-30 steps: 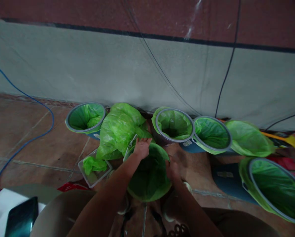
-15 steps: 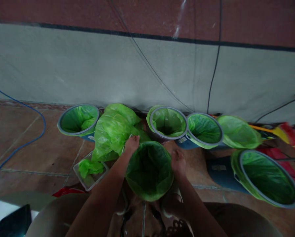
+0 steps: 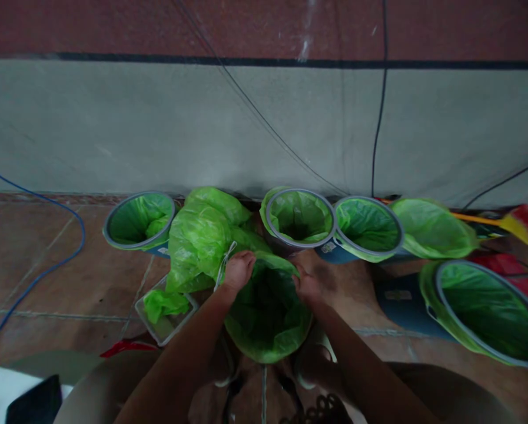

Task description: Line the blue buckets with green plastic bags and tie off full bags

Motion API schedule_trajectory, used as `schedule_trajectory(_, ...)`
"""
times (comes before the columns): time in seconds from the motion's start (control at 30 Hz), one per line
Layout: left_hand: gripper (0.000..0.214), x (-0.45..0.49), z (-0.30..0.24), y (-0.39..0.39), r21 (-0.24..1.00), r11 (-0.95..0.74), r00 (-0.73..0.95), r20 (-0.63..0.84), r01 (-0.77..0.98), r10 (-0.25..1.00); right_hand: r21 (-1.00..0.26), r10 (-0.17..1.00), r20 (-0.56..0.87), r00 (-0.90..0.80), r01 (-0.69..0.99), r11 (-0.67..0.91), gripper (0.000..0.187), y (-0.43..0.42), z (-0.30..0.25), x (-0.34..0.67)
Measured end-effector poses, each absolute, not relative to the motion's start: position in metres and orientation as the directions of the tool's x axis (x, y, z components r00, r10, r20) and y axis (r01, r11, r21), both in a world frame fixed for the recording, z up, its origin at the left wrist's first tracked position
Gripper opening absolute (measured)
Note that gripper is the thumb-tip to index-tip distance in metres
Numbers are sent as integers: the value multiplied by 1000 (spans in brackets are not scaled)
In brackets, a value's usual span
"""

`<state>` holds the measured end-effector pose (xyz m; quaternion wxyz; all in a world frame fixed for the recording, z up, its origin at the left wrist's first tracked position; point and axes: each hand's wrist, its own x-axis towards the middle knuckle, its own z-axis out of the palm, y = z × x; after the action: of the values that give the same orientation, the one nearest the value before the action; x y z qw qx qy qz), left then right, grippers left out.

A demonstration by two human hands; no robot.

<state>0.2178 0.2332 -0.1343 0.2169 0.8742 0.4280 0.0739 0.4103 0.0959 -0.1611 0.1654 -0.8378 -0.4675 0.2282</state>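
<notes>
Between my feet stands a bin lined with a green garbage bag [image 3: 268,347], its mouth facing up and dark inside. My left hand [image 3: 241,269] is closed on the bag's edge at the far left of the rim. On the far right of the rim my right hand [image 3: 306,285] pinches the same edge, thumb over the inside. The bag is folded outward and hides the bin's wall. Just left of my left hand, a white tie or cord [image 3: 223,265] lies against a heap of loose green bags [image 3: 202,229].
Other lined bins stand along the wall: one at left [image 3: 109,232], two behind [image 3: 268,209] [image 3: 398,227], and a tilted one at right [image 3: 438,294]. A clear tray [image 3: 164,340] holds a crumpled green bag. A blue cable [image 3: 47,265] crosses the floor at left.
My right hand has moved inward and forward along the bag's rim, from its right side to the far right edge. My left hand has shifted slightly along the far left edge.
</notes>
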Motion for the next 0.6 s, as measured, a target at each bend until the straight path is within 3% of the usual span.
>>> schedule_trajectory(0.17,22,202,-129,224,268,-674,709,-53,688,703,-432,839,-336,427,722,-541,54,90,-159,414)
schedule_trajectory(0.27,18,205,-120,226,313,-635,656,48,706,753,-473,852,-286,439,708,-524,58,93,-153,418)
schedule_trajectory(0.37,25,226,-111,235,411,-547,571,73,730,817,-524,859,-158,487,696,-491,50,107,-144,421)
schedule_trajectory(0.47,32,253,-108,245,439,-479,549,-40,760,835,-515,885,-156,440,728,-452,43,127,-140,423)
schedule_trajectory(0.6,37,268,-119,248,353,-488,587,-275,798,762,-499,910,-279,306,764,-409,37,139,-148,422)
